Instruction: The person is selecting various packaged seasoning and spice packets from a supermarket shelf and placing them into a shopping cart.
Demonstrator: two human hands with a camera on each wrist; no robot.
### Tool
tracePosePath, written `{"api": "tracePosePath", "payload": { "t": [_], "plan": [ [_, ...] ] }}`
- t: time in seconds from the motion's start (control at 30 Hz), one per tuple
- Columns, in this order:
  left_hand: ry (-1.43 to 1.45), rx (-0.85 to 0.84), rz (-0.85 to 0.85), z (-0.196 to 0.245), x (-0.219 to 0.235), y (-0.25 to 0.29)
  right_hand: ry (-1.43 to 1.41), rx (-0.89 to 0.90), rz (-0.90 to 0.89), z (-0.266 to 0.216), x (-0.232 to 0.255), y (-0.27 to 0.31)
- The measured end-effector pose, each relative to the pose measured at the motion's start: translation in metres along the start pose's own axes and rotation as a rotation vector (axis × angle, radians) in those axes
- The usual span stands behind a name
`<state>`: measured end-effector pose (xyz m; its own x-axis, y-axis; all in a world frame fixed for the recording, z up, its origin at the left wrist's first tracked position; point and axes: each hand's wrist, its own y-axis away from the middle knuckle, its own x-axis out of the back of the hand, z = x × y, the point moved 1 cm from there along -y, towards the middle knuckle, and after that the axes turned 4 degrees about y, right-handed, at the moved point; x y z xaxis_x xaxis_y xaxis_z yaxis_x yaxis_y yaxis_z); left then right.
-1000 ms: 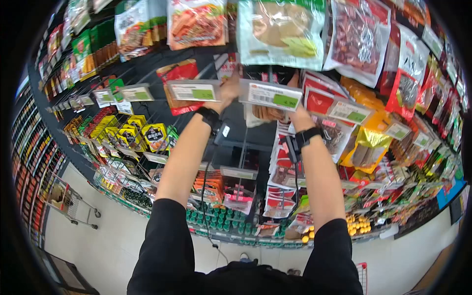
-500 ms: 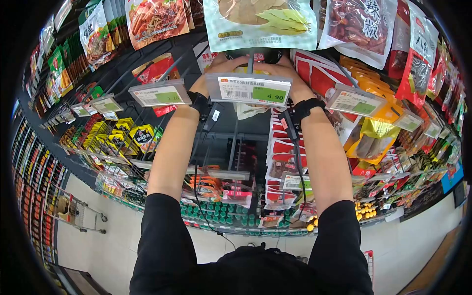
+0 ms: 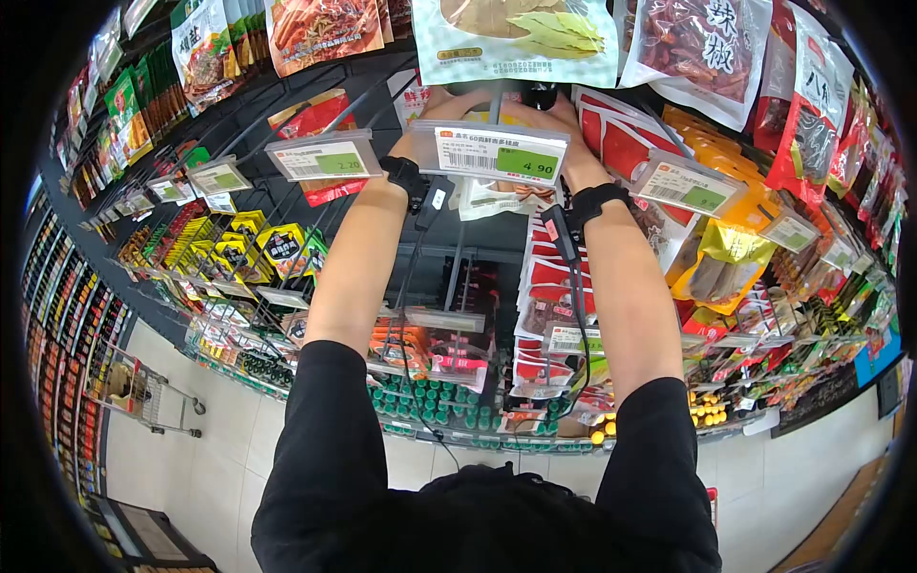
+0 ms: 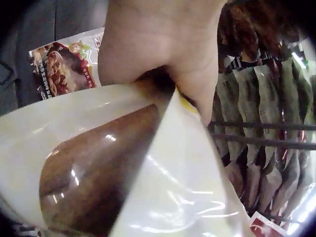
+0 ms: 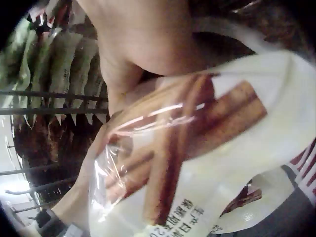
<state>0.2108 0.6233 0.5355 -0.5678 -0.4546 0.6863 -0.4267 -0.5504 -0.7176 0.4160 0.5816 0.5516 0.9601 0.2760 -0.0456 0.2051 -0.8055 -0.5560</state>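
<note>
White plastic bags of cinnamon bark hang behind a price tag (image 3: pixel 501 153) marked 4.90, mostly hidden by it in the head view. My left hand (image 4: pixel 158 49) grips the upper edge of a bag (image 4: pixel 182 177), whose clear window shows brown bark. On the opposite side, my right hand (image 5: pixel 143 44) holds the top of a bag (image 5: pixel 168 163) printed with cinnamon sticks, its fingers largely hidden behind the plastic. Both hands are close together behind the tag, so I cannot tell whether they hold one bag or two.
Above hangs a large bay leaf bag (image 3: pixel 516 43), with a dried chilli bag (image 3: pixel 697 48) to its right. Red packets (image 3: pixel 611 138) crowd the right hand's side. A red packet (image 3: pixel 315 119) hangs left. Metal hooks and price tags stick out; a shopping cart (image 3: pixel 143 392) stands on the floor.
Both hands have drawn closer together behind the price tag over the second. The head view first swung nearer the shelf, then shifted slightly; the bag's lower edge shows below the tag.
</note>
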Motion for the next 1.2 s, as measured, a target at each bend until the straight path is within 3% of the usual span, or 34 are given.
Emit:
{"api": "tracePosePath", "payload": {
  "t": [0.17,0.27,0.33,0.43,0.6,0.67,0.77,0.87,0.93,1.03,1.07,1.17,1.2],
  "plan": [
    [0.102,0.18,-0.176,0.028,0.023,0.004,-0.062,-0.014,0.229,0.005,-0.01,0.001],
    [0.106,-0.033,0.05,0.039,0.03,0.013,-0.161,0.04,0.122,0.014,-0.013,0.001],
    [0.375,0.035,0.055,0.043,0.035,0.017,-0.231,0.01,0.109,0.009,-0.016,0.007],
    [1.16,0.287,0.168,0.06,0.037,0.017,-0.328,-0.08,0.117,-0.008,-0.027,0.026],
    [1.278,0.398,0.208,0.085,0.056,0.025,-0.42,-0.149,0.141,0.005,-0.023,0.032],
    [1.351,0.412,0.202,0.091,0.06,0.029,-0.402,-0.045,0.213,0.016,-0.024,0.038],
    [1.251,0.441,0.237,0.094,0.062,0.033,-0.287,-0.055,0.301,0.028,-0.018,0.024],
    [1.359,0.409,0.292,0.099,0.063,0.038,-0.173,-0.011,0.391,0.042,-0.017,0.018],
    [1.299,0.367,0.269,0.094,0.057,0.04,-0.133,0.04,0.32,0.013,-0.024,0.041],
    [1.314,0.374,0.284,0.076,0.051,0.043,-0.08,0.042,0.502,0.003,-0.035,0.051],
    [1.241,0.375,0.277,0.072,0.051,0.044,-0.06,0.061,0.49,-0.004,-0.038,0.059],
    [1.172,0.503,0.331,0.11,0.068,0.052,0.029,-0.032,0.465,-0.027,-0.046,0.08],
    [1.15,0.513,0.323,0.111,0.069,0.054,0.063,0.011,0.421,-0.026,-0.046,0.079]
  ]
}}
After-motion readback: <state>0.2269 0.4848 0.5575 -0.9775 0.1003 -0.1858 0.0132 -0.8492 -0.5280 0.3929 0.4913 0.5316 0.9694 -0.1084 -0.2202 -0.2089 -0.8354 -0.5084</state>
